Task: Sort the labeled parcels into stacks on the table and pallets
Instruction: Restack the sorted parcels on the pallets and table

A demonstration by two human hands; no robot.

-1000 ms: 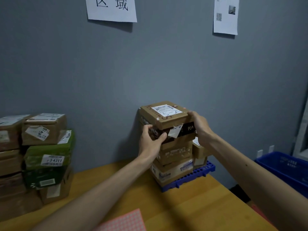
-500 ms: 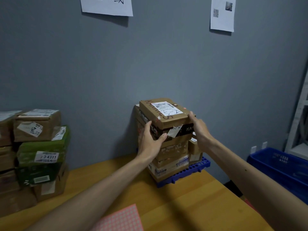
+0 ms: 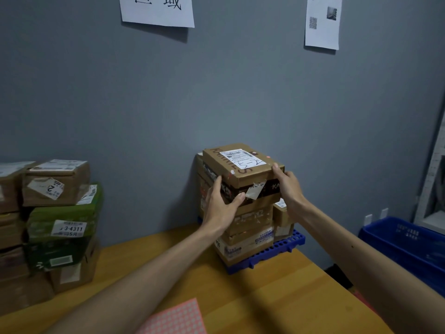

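Observation:
A brown labelled parcel (image 3: 242,168) with a white shipping label sits on top of a stack of cardboard parcels (image 3: 248,227) at the back of the wooden table (image 3: 277,292). The stack stands on a small blue pallet (image 3: 277,249) against the grey wall. My left hand (image 3: 221,208) presses the left front side of the stack's upper boxes, thumb on the dark-taped box under the top parcel. My right hand (image 3: 287,186) grips the right front corner of the top parcel. Both arms reach in from below.
A second stack of brown and green parcels (image 3: 57,225) stands on the table's left. A pink checked sheet (image 3: 175,319) lies at the near edge. A blue plastic crate (image 3: 407,247) sits off the table's right side. Paper notices (image 3: 156,10) hang on the wall.
My right hand has slid up to the top parcel's right corner. The top parcel sits turned a little more to the left on the stack.

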